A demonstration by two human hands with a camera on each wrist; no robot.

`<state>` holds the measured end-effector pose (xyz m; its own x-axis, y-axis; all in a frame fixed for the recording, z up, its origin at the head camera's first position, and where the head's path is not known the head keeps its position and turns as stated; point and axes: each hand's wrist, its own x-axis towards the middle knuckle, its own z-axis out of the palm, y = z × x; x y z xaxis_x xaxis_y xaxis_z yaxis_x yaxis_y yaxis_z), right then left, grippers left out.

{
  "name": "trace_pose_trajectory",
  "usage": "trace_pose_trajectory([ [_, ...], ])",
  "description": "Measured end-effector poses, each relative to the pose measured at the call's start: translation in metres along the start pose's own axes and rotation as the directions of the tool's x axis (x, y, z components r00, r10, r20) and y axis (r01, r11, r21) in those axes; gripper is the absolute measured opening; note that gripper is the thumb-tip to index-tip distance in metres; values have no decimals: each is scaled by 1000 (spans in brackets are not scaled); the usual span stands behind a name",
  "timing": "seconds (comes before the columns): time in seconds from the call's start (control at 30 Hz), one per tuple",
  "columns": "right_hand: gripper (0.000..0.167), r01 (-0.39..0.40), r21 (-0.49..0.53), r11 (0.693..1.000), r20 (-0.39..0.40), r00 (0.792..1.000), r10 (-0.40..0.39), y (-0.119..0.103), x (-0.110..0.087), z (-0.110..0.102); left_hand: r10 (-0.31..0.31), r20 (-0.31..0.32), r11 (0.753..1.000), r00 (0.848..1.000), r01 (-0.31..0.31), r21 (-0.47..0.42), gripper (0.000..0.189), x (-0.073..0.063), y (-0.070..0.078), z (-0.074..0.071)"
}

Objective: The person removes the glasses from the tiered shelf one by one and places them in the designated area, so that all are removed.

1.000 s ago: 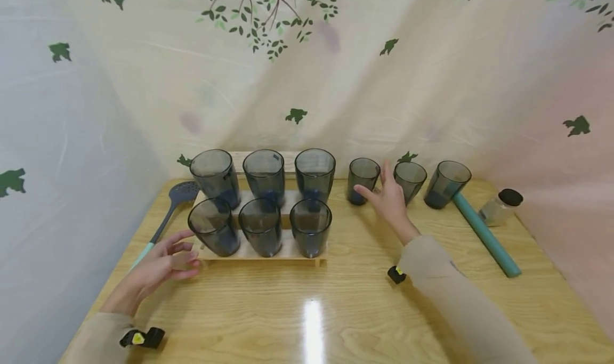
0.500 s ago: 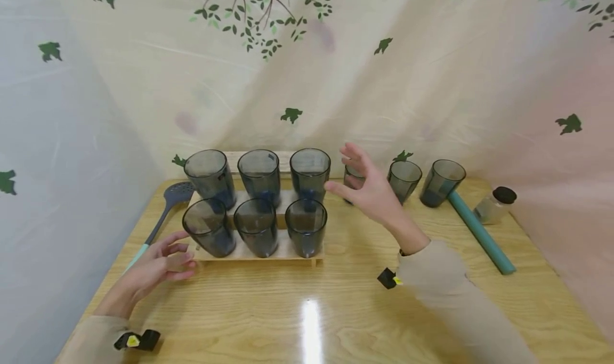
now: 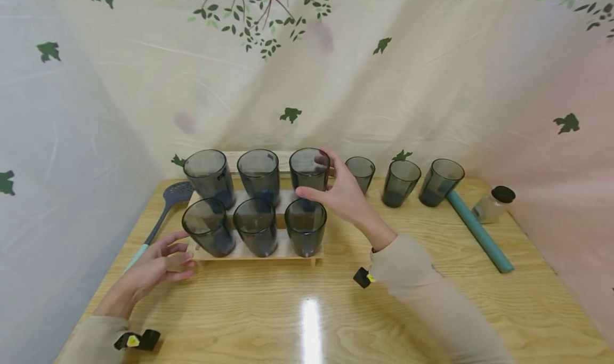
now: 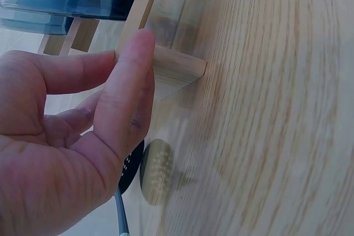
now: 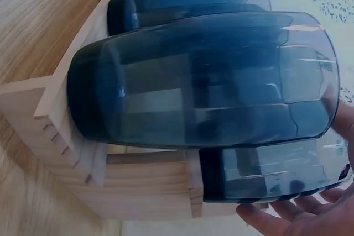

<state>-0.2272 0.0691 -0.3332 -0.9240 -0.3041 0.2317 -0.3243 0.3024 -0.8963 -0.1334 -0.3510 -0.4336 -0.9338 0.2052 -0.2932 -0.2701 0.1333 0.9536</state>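
Observation:
A stepped wooden rack (image 3: pixel 285 249) bears smoky-grey drinking glasses, three on its upper step and three on the lower. My right hand (image 3: pixel 347 199) holds the back right glass (image 3: pixel 307 167), thumb across its front and fingers round behind. In the right wrist view those fingertips (image 5: pixel 251 214) meet the glass's side, while the front right glass (image 5: pixel 204 81) covers part of it. At the rack's front left corner, my left hand (image 3: pixel 158 265) pinches the step's end between thumb and fingers; the left wrist view shows the thumb (image 4: pixel 138 53) overlapping the edge.
Right of the rack, three more glasses (image 3: pixel 400 185) stand in a row near the back cloth. A teal rod (image 3: pixel 482 233) lies at the right, beside a small black-lidded jar (image 3: pixel 489 209). A slotted turner (image 3: pixel 177 192) lies left of the rack.
My right hand has moved left from among the loose glasses to the back right glass on the rack and closed round it. The left hand keeps its place at the rack's corner.

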Motion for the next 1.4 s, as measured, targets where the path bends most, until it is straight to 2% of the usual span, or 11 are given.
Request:
trace_pose_trajectory([
  [0.3,91,39,-27,999,-35,999,-40,6,0,3,5,-6,1000,1000,-5,-2,76,-1,0,0],
  [0.93,93,32,-30,999,-42,999,-33,8,0,4,-15,-6,1000,1000,15,3,76,0,2,2],
  [1.4,91,25,-21,999,-45,999,-25,-1,3,-4,-7,6,1000,1000,7,2,77,0,2,1],
])
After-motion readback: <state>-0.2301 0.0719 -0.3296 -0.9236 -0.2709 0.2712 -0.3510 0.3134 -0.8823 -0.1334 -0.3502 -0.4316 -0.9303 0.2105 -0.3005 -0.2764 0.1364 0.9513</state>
